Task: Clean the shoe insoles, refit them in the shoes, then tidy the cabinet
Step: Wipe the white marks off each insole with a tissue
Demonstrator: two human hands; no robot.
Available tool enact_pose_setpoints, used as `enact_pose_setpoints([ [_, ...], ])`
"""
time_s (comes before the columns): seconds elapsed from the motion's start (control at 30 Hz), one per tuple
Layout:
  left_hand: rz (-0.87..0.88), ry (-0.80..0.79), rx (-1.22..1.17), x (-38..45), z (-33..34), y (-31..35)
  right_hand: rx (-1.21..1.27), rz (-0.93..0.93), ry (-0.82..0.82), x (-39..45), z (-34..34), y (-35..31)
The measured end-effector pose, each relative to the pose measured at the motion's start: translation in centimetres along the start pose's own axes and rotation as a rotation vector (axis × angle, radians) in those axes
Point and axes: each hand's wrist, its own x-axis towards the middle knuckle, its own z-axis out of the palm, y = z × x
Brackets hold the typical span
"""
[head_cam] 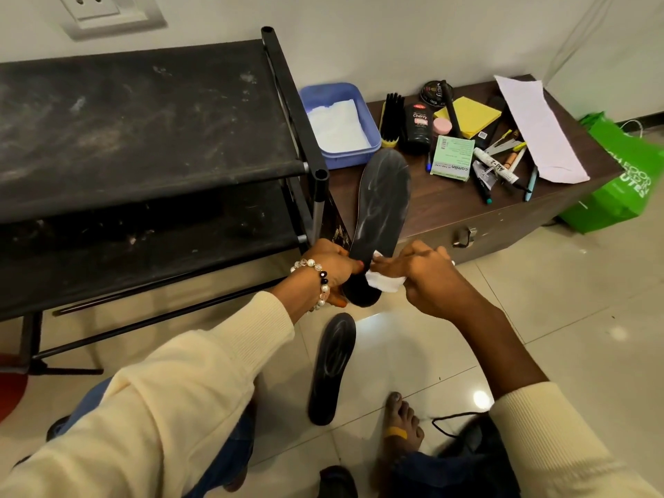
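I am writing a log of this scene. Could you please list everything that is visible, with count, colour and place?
insole: 1, black, held upright
insole on floor: 1, black, on tiles
wipe: 1, white, against held insole
shoe rack: 1, black, left
tub: 1, blue, on cabinet, white tissue inside
cabinet: 1, brown, right
polish bottle: 1, black, on cabinet
sticky notes: 1 pad, yellow, on cabinet
bag: 1, green, beside cabinet
left hand: grips insole heel
right hand: holds wipe

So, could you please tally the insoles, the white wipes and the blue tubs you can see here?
Black insoles: 2, one held, one on the floor
White wipes: 2, one in hand, one in the tub
Blue tubs: 1
Total: 5
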Motion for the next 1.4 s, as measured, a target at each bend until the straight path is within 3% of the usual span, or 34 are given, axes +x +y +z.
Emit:
enact_pose_setpoints([
  [0.07,0.022,0.010,0.032,0.2,0.1,-0.2,0.105,-0.015,0.017,-0.1,-0.2,0.5],
  [0.17,0.031,-0.028,0.030,0.5,0.1,-0.3,0.387,0.169,0.316,0.5,0.1,2.1],
  [0.23,0.032,-0.030,0.030,0.4,0.1,-0.3,0.445,0.349,0.477,0.9,0.5,2.3],
  [0.3,0.034,-0.028,0.035,0.5,0.0,-0.4,0.345,0.412,0.450,1.2,1.2,1.3],
  [0.4,0.034,-0.033,0.042,0.7,0.0,-0.4,0.170,0.241,0.284,1.4,2.1,-1.2],
  [0.57,0.036,-0.012,0.059,0.9,0.0,-0.4,0.065,0.015,0.194,1.3,2.2,-2.9],
  [0.7,0.007,-0.067,-0.017,0.5,0.1,-0.2,-0.117,0.060,0.219,0.9,1.9,-0.5],
  [0.9,-0.008,-0.065,-0.028,0.3,0.0,-0.1,-0.074,0.295,0.239,0.7,1.5,-1.4],
  [1.03,0.002,-0.058,0.016,0.4,0.1,-0.1,0.020,0.156,0.220,1.2,2.3,-2.9],
  [1.17,-0.008,-0.071,-0.007,0.3,0.0,-0.1,-0.056,-0.010,0.189,0.9,1.3,-1.5],
  [1.27,-0.014,-0.078,-0.032,0.2,0.1,0.0,-0.111,0.122,0.215,0.6,1.2,0.2],
  [1.4,-0.013,-0.071,-0.028,0.2,0.1,0.0,0.019,0.350,0.249,0.3,0.8,-0.8],
])
